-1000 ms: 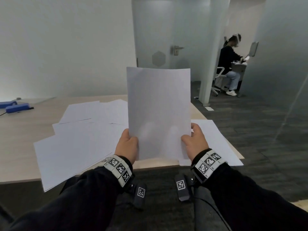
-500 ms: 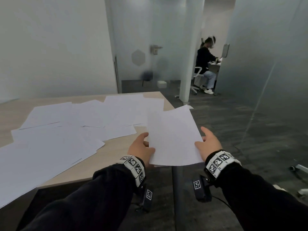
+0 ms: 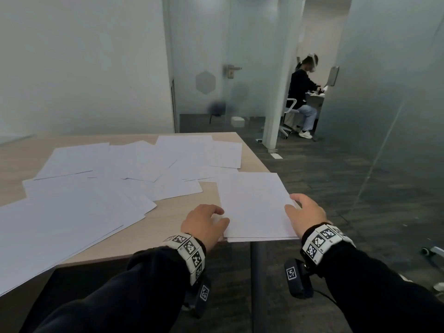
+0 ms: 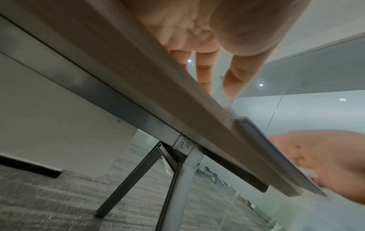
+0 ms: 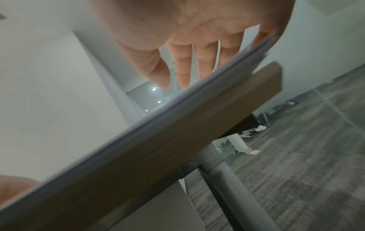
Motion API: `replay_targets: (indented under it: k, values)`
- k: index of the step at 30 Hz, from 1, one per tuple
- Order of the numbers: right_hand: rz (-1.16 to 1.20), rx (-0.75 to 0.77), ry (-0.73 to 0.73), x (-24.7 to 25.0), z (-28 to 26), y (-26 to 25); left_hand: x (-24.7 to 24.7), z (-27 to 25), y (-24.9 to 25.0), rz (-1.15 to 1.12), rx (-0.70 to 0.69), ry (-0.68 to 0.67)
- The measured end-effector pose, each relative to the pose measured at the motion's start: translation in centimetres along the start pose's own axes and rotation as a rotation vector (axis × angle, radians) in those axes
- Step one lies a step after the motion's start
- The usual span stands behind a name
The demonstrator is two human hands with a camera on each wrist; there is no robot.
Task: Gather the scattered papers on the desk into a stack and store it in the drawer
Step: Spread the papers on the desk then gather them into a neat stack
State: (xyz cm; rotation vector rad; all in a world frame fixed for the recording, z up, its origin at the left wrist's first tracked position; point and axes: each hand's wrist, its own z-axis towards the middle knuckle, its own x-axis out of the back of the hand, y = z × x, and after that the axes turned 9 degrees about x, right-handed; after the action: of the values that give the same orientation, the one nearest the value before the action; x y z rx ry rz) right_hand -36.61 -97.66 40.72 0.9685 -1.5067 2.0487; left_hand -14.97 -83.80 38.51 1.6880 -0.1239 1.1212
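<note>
Where the white wall (image 3: 79,63) meets the pale wooden desk (image 3: 168,217), loose sheets of scattered papers (image 3: 101,179) overlap across the top from the left edge to the far right corner. The left hand (image 3: 204,224) rests on the desktop, fingers relaxed and spread, its thumb touching the left edge of the stack (image 3: 257,205). That stack lies flat at the desk's near right corner, slightly overhanging the edge. The right hand (image 3: 305,212) rests on the stack's right edge with straight, parted fingers, gripping nothing. Beyond the desk stand a frosted glass door (image 3: 216,68), a white pillar (image 3: 281,75), a seated person (image 3: 301,92) and grey carpet (image 3: 336,179).
</note>
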Motion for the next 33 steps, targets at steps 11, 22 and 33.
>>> replay_targets:
  k: [11, 22, 33]
  values:
    - [-0.073, 0.586, -0.244, -9.2, -6.5, -12.7, 8.5, -5.7, -9.7, 0.378, -0.152, 0.112]
    - [-0.170, 0.624, -0.531, -17.8, -10.9, -21.8, 19.4, -8.6, -20.1, 0.696, 0.230, 0.160]
    - [-0.236, 0.586, -0.488, -20.8, -10.7, -24.7, 23.5, -9.9, -24.4, 0.543, 0.236, 0.297]
